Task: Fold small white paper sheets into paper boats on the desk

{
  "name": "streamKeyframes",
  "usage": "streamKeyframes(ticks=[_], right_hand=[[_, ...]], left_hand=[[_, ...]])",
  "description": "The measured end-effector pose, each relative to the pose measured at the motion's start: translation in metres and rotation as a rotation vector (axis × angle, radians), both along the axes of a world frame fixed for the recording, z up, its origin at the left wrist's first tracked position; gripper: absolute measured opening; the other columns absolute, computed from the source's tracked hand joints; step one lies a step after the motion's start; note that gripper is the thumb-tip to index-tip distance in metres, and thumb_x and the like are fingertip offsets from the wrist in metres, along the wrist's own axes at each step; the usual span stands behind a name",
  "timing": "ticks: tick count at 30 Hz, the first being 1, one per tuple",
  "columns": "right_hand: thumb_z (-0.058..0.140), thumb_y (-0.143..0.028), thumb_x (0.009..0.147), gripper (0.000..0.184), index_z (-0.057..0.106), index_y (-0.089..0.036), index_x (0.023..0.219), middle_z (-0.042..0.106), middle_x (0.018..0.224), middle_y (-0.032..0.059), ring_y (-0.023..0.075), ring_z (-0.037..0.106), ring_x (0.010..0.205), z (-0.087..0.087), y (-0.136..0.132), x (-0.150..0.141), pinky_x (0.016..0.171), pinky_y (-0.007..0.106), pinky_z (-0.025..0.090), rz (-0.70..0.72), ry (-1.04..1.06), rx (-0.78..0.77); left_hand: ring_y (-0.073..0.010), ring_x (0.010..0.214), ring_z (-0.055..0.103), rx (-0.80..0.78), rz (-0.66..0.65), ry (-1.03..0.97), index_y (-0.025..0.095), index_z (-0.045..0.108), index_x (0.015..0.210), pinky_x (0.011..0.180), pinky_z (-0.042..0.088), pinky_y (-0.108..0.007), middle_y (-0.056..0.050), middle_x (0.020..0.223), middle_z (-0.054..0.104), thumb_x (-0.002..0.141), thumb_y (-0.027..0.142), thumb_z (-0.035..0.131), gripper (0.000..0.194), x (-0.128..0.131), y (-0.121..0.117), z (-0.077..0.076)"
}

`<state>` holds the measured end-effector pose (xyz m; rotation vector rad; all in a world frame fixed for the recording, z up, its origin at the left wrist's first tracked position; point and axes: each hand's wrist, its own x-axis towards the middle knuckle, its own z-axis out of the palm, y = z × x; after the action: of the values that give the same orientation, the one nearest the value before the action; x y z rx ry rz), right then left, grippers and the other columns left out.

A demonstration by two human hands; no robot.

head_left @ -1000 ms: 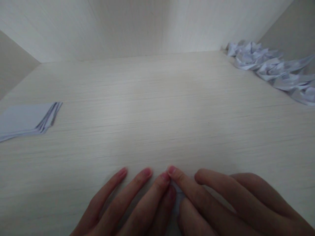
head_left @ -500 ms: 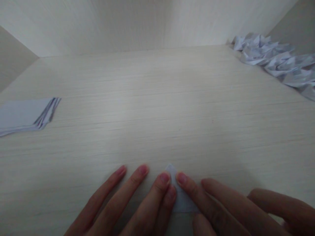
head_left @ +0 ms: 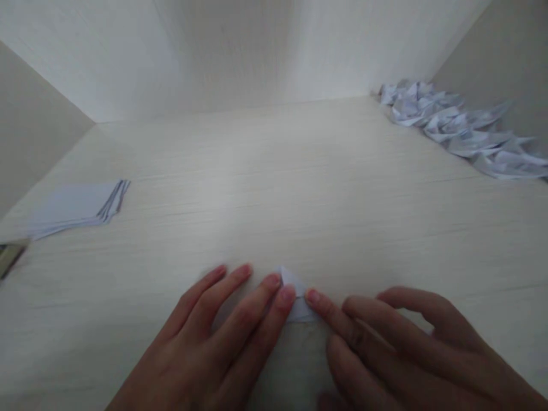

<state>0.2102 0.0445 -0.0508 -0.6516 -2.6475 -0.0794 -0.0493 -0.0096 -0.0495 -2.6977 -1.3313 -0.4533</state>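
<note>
A small piece of white paper [head_left: 305,311], folded to a triangle with a peak at the top, lies flat on the table in front of me. A crease or flap edge runs across its middle. My left hand [head_left: 214,331] holds the paper down with thumb and index finger on its left side, while its other fingers spread flat on the table. From the right, the index fingertip of my right hand [head_left: 385,342] touches the paper's right side. That hand's other fingers are bent and apart, holding nothing else. My left fingers cover part of the paper.
A stack of white paper sheets [head_left: 77,204] lies at the left. Below it, a dark-edged tan object [head_left: 11,257] is cut off by the frame; I cannot tell its kind. Several folded white paper pieces [head_left: 454,128] line the right side. A pale panel [head_left: 231,51] rises behind.
The camera view has shifted, showing more of the table's left side. The paper looks shorter, with an edge now across its middle. My left thumb and index finger have shifted on it.
</note>
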Motion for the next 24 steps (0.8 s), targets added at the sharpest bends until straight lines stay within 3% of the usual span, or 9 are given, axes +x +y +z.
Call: streamKeyframes(ticks=[2, 6, 14, 21, 24], right_hand=[[0.048, -0.030, 0.102, 0.023, 0.070, -0.023, 0.101, 0.079, 0.116, 0.0032, 0.0226, 0.067, 0.100, 0.009, -0.001, -0.006, 0.093, 0.046, 0.043, -0.017, -0.025, -0.044], [0.060, -0.037, 0.096, 0.022, 0.072, -0.019, 0.096, 0.079, 0.110, 0.0083, 0.0262, 0.065, 0.092, 0.016, -0.002, -0.008, 0.090, 0.047, 0.041, -0.016, 0.019, -0.076], [0.060, -0.041, 0.097, 0.041, 0.068, -0.011, 0.123, 0.074, 0.099, 0.0128, 0.0309, 0.061, 0.100, 0.012, 0.002, -0.003, 0.092, 0.047, 0.037, -0.044, -0.032, -0.096], [0.055, -0.044, 0.099, 0.043, 0.068, -0.013, 0.125, 0.073, 0.099, 0.0152, 0.0314, 0.059, 0.104, 0.011, 0.003, -0.008, 0.094, 0.046, 0.031, -0.107, -0.073, -0.064], [0.052, -0.045, 0.099, 0.042, 0.069, -0.014, 0.124, 0.073, 0.101, 0.0147, 0.0307, 0.059, 0.105, 0.011, 0.005, -0.009, 0.096, 0.045, 0.030, -0.105, -0.084, -0.073]], left_hand=[[-0.0352, 0.129, 0.056, -0.030, 0.016, -0.004, 0.009, 0.058, 0.143, 0.120, 0.039, -0.051, -0.014, 0.138, 0.067, 0.097, 0.044, 0.059, 0.058, 0.009, 0.003, 0.009], [-0.0308, 0.125, 0.058, -0.102, 0.037, -0.060, 0.008, 0.061, 0.135, 0.117, 0.044, -0.052, -0.017, 0.131, 0.068, 0.100, 0.029, 0.057, 0.041, 0.020, 0.005, 0.020], [-0.0313, 0.125, 0.062, -0.096, 0.071, -0.076, 0.007, 0.061, 0.136, 0.109, 0.053, -0.052, -0.020, 0.134, 0.067, 0.102, 0.028, 0.050, 0.041, 0.017, 0.004, 0.017], [-0.0313, 0.131, 0.062, -0.038, 0.070, 0.005, 0.010, 0.066, 0.135, 0.114, 0.048, -0.054, -0.019, 0.140, 0.066, 0.104, 0.032, 0.047, 0.042, 0.014, 0.004, 0.012], [-0.0337, 0.131, 0.060, -0.119, 0.105, 0.046, 0.006, 0.066, 0.134, 0.115, 0.045, -0.053, -0.023, 0.142, 0.064, 0.104, 0.034, 0.046, 0.046, 0.018, 0.005, 0.017]])
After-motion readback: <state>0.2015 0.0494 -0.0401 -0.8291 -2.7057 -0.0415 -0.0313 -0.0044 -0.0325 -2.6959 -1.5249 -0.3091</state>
